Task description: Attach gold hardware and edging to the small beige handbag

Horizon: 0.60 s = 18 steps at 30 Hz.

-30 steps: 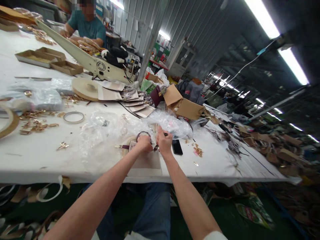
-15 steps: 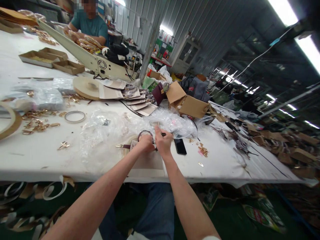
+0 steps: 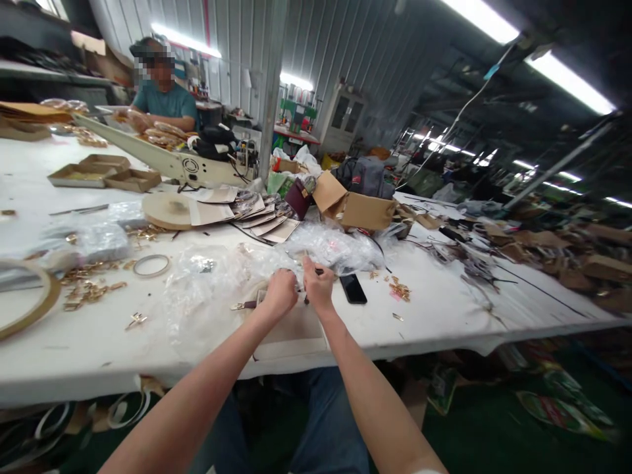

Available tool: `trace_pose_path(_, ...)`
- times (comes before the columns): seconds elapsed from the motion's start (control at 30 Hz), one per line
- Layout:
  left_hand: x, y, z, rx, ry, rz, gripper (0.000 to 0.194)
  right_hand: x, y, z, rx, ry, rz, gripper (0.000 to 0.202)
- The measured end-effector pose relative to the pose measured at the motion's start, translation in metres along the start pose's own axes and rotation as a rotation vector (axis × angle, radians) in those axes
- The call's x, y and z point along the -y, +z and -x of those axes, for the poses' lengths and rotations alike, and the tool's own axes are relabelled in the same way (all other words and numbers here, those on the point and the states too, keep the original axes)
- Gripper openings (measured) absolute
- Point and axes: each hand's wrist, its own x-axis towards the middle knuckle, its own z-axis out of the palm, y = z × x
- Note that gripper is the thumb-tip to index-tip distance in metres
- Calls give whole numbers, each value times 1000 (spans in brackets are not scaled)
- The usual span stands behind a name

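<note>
Both hands, left (image 3: 280,293) and right (image 3: 318,288), on a dark strap (image 3: 245,305) (mostly hidden).

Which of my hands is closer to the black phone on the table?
Right. The right hand sits just left of the black phone; the left hand is farther left, beyond it.

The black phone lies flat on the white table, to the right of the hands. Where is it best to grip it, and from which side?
Probably across its two long edges, coming from above with the right hand, which is nearest. The phone lies flat and face up on the table, so only its thin sides offer a hold. Its near short end points toward the person, and small gold fittings lie apart to its right.
</note>
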Motion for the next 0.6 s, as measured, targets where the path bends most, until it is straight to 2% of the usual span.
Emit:
trace_pose_path(0.07, 4, -18, 9, -102, 44, 22, 18, 3, -1, 0, -5, 9, -15, 71)
trace_pose_path(0.13, 18, -38, 18, -174, 59, 40, 17, 6, -2, 1, 6, 6, -31, 72)
trace_pose_path(0.23, 52, -62, 35, -263, -2, 131, 12, 8, -1, 3, 24, -8, -55, 71)
trace_pose_path(0.3, 75, -69, 47, -281, -74, 235, 16, 7, 0, 2, 19, -16, -73, 69)
trace_pose_path(0.37, 93, -65, 58, -266, -133, 312, 26, 5, 2, -1, 14, -10, -87, 69)
trace_pose_path(0.43, 101, -55, 67, -247, -181, 354, 36, 3, 3, -5, 26, 24, -101, 68)
trace_pose_path(0.5, 102, -43, 71, -230, -219, 376, 41, 2, 4, -9, 41, 74, -119, 69)
trace_pose_path(0.6, 97, -29, 70, -190, -234, 404, 37, 5, 3, -12, 14, 121, -151, 71)
